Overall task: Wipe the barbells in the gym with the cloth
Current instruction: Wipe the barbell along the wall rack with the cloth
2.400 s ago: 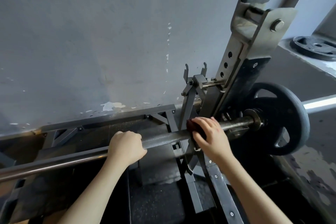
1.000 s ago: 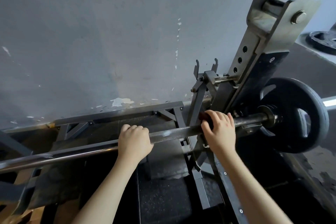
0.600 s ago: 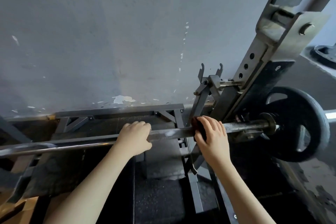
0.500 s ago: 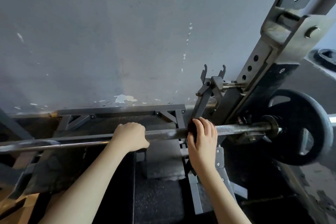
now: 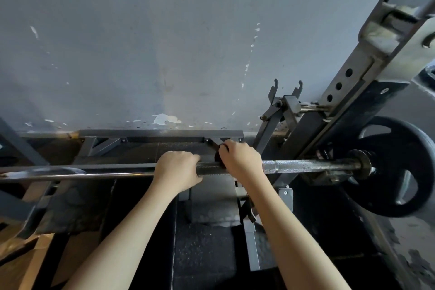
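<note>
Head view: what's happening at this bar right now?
A person is wiping a long knurled steel barbell at a grey metal rack. The left hand grips the bar bare, while the right hand, close beside it, holds a dark cloth round the shaft. The stretch of bar toward the black round weight plate on the right end is uncovered.

No text, label, brand or number can be read anywhere.
</note>
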### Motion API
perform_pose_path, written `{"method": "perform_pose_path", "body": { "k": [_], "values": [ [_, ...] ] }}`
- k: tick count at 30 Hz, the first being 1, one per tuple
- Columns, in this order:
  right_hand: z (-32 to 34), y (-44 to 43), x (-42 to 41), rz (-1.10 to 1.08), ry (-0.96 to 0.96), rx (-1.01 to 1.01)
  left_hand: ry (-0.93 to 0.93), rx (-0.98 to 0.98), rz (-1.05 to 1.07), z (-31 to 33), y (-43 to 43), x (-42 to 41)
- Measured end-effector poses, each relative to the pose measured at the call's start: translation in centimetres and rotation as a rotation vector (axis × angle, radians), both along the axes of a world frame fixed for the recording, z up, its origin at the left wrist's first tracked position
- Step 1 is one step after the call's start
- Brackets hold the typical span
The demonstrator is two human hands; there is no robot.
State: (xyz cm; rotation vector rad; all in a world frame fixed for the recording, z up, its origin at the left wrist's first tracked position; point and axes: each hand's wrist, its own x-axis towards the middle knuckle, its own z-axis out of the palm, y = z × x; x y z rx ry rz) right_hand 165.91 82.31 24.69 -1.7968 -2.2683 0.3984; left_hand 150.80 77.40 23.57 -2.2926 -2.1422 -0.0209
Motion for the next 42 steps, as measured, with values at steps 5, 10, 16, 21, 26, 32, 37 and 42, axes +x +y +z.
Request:
{"method": "perform_pose_path", "body": {
  "k": [5,10,16,21,26,32,37,42],
  "values": [
    [-3.1,-5.0,1.4,0.104,0.134,0.348,-0.034,-0.040,0.021,-0.1,0.0,-0.1],
    [-4.3,-4.9,1.3,0.065,0.051,0.501,-0.010,-0.004,0.027,-0.4,-0.1,0.0],
    [-1.8,-1.6,-0.7,-0.036,0.076,0.216,0.000,-0.002,0.024,-0.5,0.0,-0.1],
    [-5.6,-7.6,1.6,0.072,0.108,0.569,-0.033,-0.018,0.047,-0.8,0.3,-0.2],
    [-2.8,-2.2,-1.1,-0.072,0.123,0.447,-0.007,0.036,0.023,-1.1,0.2,-0.2],
    [-5.0,-6.5,0.3,0.039,0.145,0.496,-0.014,0.028,0.025,-1.1,0.3,-0.2],
    [-1.4,-1.9,-0.3,0.026,0.027,0.241,0.003,0.041,0.010,-1.1,0.2,-0.2],
    [-1.3,-1.4,1.1,-0.081,0.218,0.123,-0.037,0.058,-0.037,-1.1,-0.1,-0.5]
  ]
}}
